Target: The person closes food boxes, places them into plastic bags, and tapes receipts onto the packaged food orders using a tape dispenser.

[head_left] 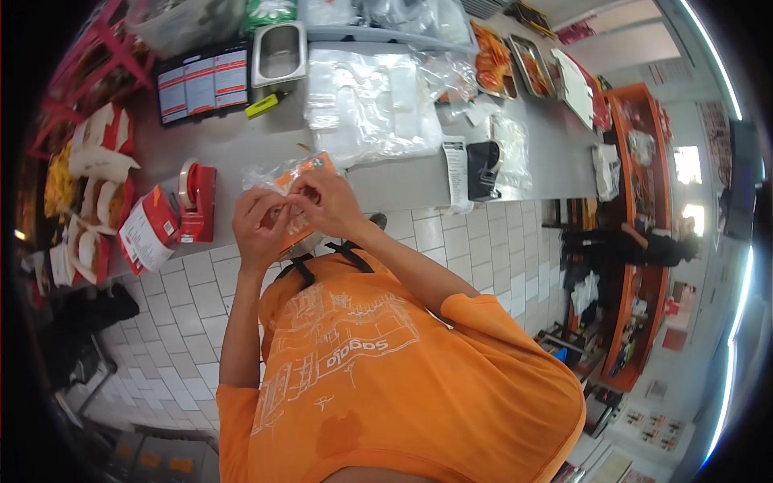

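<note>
- so the person's got both hands in close at the near edge of the counter (386, 187), left hand (259, 229) and right hand (324, 200) nearly touching
- fingers on both are curled in, thumbs and tips pinching the clear bag (259, 179), though the exact bit they've got is too small to make out
- orange pack (316, 163) sits right at the fingers, part of it poking out just beyond them and part showing below, with the hands covering the middle
- just left of the fingers there's a red tape dispenser (196, 205), then a red and white box (151, 229) beside it
- further left, open food boxes (103, 141) and some yellow fries (60, 185)
- beyond the fingers and off to the left: tablet (204, 83) with its screen lit, yellow marker (266, 105) near its corner, metal pan (279, 55) just past the marker
- beyond the fingers to the right, a big pile of clear bags (366, 105)
- well right of the fingers, a receipt (456, 171) at the counter's edge, black holder (483, 171) next to it
- way off to the right, another person in dark clothes (664, 246), nowhere near the fingers
</note>
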The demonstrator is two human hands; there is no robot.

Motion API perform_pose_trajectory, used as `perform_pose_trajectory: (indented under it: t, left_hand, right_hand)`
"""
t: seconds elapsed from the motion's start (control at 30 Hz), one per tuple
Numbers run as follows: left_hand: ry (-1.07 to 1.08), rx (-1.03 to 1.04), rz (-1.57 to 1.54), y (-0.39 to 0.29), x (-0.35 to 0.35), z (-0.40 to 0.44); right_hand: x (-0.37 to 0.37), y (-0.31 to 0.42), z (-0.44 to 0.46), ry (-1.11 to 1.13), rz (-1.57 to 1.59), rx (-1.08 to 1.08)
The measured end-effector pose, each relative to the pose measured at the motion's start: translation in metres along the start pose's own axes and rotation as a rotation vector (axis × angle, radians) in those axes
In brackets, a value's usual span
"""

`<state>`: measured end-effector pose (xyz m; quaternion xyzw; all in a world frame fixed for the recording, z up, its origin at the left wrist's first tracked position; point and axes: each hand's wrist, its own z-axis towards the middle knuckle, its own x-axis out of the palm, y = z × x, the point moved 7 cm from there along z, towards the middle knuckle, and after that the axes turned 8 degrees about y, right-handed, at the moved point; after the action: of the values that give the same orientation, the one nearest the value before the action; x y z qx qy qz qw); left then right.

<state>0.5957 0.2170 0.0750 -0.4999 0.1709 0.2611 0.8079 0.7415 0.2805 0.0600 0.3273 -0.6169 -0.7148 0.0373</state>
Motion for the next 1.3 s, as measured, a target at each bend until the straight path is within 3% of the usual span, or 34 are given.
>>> perform_pose_trajectory:
  t: [0.07, 0.13, 0.17, 0.23, 0.3, 0.37, 0.4, 0.47, 0.5, 0.53, 0.6, 0.7, 0.77, 0.87, 0.9, 0.97, 1.07, 1.13, 1.2, 1.23, 1.3]
  left_hand:
    - [0.012, -0.159, -0.058, 0.012, 0.004, -0.003]
    - [0.057, -0.176, -0.027, 0.014, 0.007, -0.004]
    - [0.079, -0.187, 0.021, 0.014, 0.007, -0.002]
    - [0.056, -0.152, 0.036, 0.005, 0.004, 0.005]
    - [0.036, -0.104, 0.062, -0.021, -0.003, 0.012]
    - [-0.098, 0.115, 0.381, -0.094, 0.004, 0.015]
    - [0.057, 0.047, 0.096, -0.105, 0.039, 0.013]
    - [0.358, -0.014, -0.448, -0.14, 0.132, 0.008]
    - [0.777, -0.355, -0.712, -0.142, 0.204, -0.009]
    - [0.975, -0.497, -0.892, -0.153, 0.265, -0.023]
    - [0.928, -0.426, -1.019, -0.173, 0.345, -0.032]
    - [0.925, -0.554, -1.082, -0.186, 0.419, -0.03]
    - [0.628, -0.796, -1.333, -0.173, 0.444, -0.021]
    - [0.602, -0.875, -1.284, -0.162, 0.454, -0.009]
    - [0.589, -0.877, -1.279, -0.163, 0.456, -0.007]
    - [0.618, -0.772, -0.997, -0.166, 0.454, -0.007]
    - [0.524, -0.872, -0.782, -0.156, 0.462, -0.007]
    - [0.469, -0.906, -0.65, -0.152, 0.462, -0.006]
    - [0.403, -0.806, -0.217, -0.158, 0.441, -0.005]
    - [0.378, -0.799, -0.218, -0.156, 0.433, -0.003]
    - [-0.023, -0.333, -0.016, -0.173, 0.384, 0.007]
  right_hand:
    - [0.005, 0.007, 0.001, 0.07, -0.095, -0.127]
    - [-0.022, -0.013, -0.007, -0.169, 0.001, -0.116]
    - [-0.059, -0.064, -0.015, -0.41, 0.3, 0.037]
    - [-0.185, -0.104, -0.068, -0.881, -0.076, 0.127]
    - [-0.262, -0.109, -0.135, -0.919, -0.335, 0.287]
    - [-0.312, -0.148, -0.208, -1.036, -0.353, 0.454]
    - [-0.326, -0.158, -0.227, -1.031, -0.354, 0.471]
    - [-0.332, -0.21, -0.251, -0.758, -0.013, 0.805]
    - [-0.336, -0.216, -0.253, -0.755, 0.001, 0.809]
    - [-0.327, -0.222, -0.243, -0.666, 0.136, 0.828]
    - [-0.319, -0.224, -0.22, -0.551, 0.292, 0.849]
    - [-0.321, -0.238, -0.208, -0.431, 0.382, 0.898]
    - [-0.321, -0.253, -0.21, -0.445, 0.448, 0.742]
    - [-0.311, -0.193, -0.264, -0.532, 0.428, 0.637]
    - [-0.298, -0.192, -0.288, -0.484, 0.445, 0.69]
    - [-0.268, -0.195, -0.327, -0.354, 0.483, 0.831]
    - [-0.246, -0.232, -0.341, -0.388, 0.585, 0.89]
    - [-0.251, -0.272, -0.336, -0.259, 0.299, 0.828]
    - [-0.279, -0.255, -0.331, -0.121, 0.174, 0.832]
    - [-0.297, -0.243, -0.32, 0.009, 0.049, 0.832]
    - [-0.336, -0.211, -0.286, 0.011, -0.186, 0.631]
